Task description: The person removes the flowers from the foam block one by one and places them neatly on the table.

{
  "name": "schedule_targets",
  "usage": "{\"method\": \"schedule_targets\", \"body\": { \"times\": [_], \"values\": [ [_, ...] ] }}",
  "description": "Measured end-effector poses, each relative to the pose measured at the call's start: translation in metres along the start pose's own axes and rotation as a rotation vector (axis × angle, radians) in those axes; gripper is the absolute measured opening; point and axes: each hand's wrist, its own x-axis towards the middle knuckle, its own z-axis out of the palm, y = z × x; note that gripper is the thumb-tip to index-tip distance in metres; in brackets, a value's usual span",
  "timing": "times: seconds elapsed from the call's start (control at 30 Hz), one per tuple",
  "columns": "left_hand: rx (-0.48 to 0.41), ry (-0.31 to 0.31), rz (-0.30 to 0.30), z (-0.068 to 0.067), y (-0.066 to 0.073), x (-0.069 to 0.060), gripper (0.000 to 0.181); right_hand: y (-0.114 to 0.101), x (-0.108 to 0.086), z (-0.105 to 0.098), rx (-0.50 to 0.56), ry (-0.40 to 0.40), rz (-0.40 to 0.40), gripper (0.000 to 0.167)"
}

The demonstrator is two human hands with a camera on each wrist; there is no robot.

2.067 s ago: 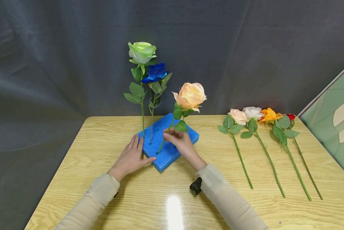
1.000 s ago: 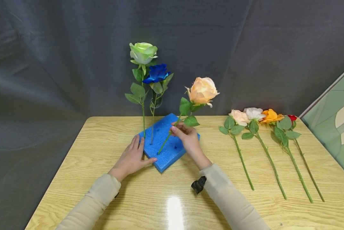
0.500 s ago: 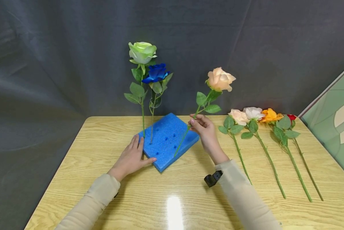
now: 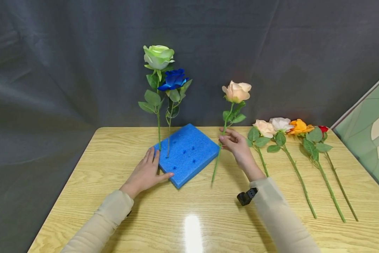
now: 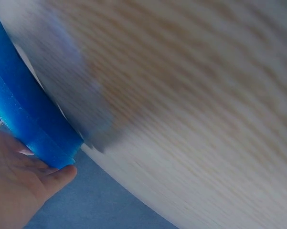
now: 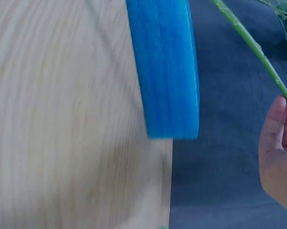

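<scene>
In the head view my right hand (image 4: 237, 144) pinches the green stem of a peach artificial rose (image 4: 237, 92), held upright with a slight tilt. Its stem's lower end is free, just right of the blue foam block (image 4: 189, 165). The right wrist view shows the thumb and fingers on that stem (image 6: 258, 51). My left hand (image 4: 145, 172) rests along the block's left edge, fingers straight and thumb spread over the near corner; the left wrist view has this hand (image 5: 19, 176) against the foam too. A green-white rose (image 4: 159, 57) and a blue rose (image 4: 174, 80) stand in the block.
Several small holes dot the block's top. On the table (image 4: 164, 218) at right lie a pale pink rose (image 4: 264, 128), a white rose (image 4: 281, 124), an orange rose (image 4: 300, 126) and a red rose (image 4: 323, 129). A dark curtain (image 4: 82, 70) hangs behind.
The peach rose's stem came out of a near hole in the foam block; my right hand carried it rightward past the block's edge. My left hand stayed in place.
</scene>
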Motion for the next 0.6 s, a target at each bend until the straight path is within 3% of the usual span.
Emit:
{"method": "schedule_targets", "body": {
  "times": [0.33, 0.6],
  "values": [
    [-0.003, -0.004, -0.002, 0.000, 0.000, -0.001, 0.108, 0.001, -0.003, -0.021, -0.117, 0.006, 0.094, 0.049],
    [0.001, -0.001, 0.000, -0.002, 0.001, 0.000, 0.107, 0.005, -0.006, -0.036, -0.187, -0.004, 0.118, 0.051]
  ]
}}
